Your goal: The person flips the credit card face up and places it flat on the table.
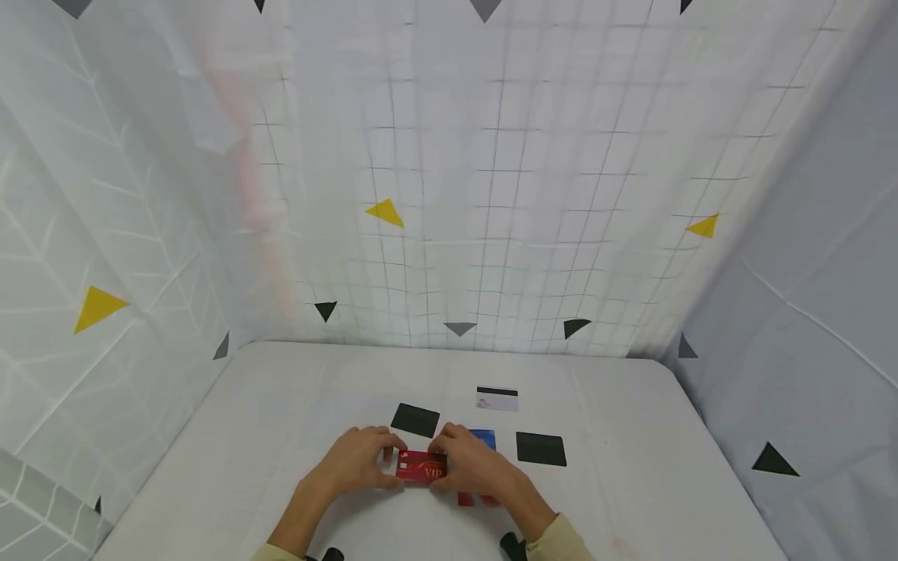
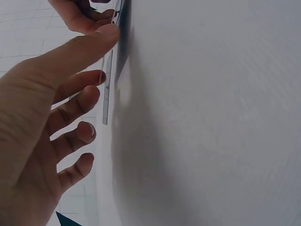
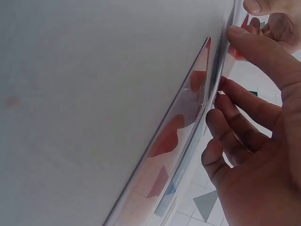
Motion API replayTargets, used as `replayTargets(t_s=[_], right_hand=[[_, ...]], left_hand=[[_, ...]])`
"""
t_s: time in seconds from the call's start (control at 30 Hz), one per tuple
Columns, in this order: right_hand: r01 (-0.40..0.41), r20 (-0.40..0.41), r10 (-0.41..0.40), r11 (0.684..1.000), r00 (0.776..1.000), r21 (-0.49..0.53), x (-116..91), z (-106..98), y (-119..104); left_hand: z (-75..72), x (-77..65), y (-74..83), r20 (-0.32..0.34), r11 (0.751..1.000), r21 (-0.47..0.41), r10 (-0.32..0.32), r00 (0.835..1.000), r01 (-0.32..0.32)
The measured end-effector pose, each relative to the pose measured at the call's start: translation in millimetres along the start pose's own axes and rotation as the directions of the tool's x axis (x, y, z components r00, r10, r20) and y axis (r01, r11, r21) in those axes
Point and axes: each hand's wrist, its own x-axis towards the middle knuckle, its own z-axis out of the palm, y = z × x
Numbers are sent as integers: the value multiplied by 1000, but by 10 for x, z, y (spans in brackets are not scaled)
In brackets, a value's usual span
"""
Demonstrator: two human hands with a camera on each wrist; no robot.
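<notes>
- White cloth with a grid and scattered yellow, grey and black triangles walls in a white table point(image 1: 281, 405) in the head view. Both hands meet near its front edge.
- Head view: the left hand point(image 1: 354, 461) and the right hand point(image 1: 471, 461) pinch a red card point(image 1: 422, 468) marked VIP, one hand at each short end. The card's long axis runs left to right, between the two sets of fingertips, and neither hand is plainly nearer.
- Head view: a blue card point(image 1: 484, 437) shows just behind the right hand and another red card point(image 1: 466, 499) peeks from beneath it. Two black cards point(image 1: 415, 419) point(image 1: 541, 449) and a white card point(image 1: 497, 399) with a dark stripe lie farther back, apart from the hands.
- Left wrist view: the thumb point(image 2: 101, 38) presses a card's edge point(image 2: 107, 89), seen edge-on; the other fingers curl loosely below, spread apart.
- Right wrist view: the fingers point(image 3: 240, 117) curl under the card's edge point(image 3: 217, 66), with the thumb on top. Reddish reflections lie on a glossy card point(image 3: 174, 136) on the table beneath.
</notes>
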Motion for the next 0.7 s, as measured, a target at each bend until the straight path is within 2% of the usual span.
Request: replayTargets(t_s=[0.13, 0.3, 0.7], right_hand=[[2, 17, -2, 1000, 1000, 1, 16, 2, 6], [5, 21, -5, 1000, 1000, 0, 31, 3, 4], [-8, 8, 8, 1000, 1000, -13, 35, 16, 2]], left_hand=[[23, 4, 11, 22, 1000, 2, -17, 1000, 17], [51, 5, 6, 6, 1000, 18, -4, 1000, 4], [42, -6, 5, 24, 999, 26, -20, 1000, 19]])
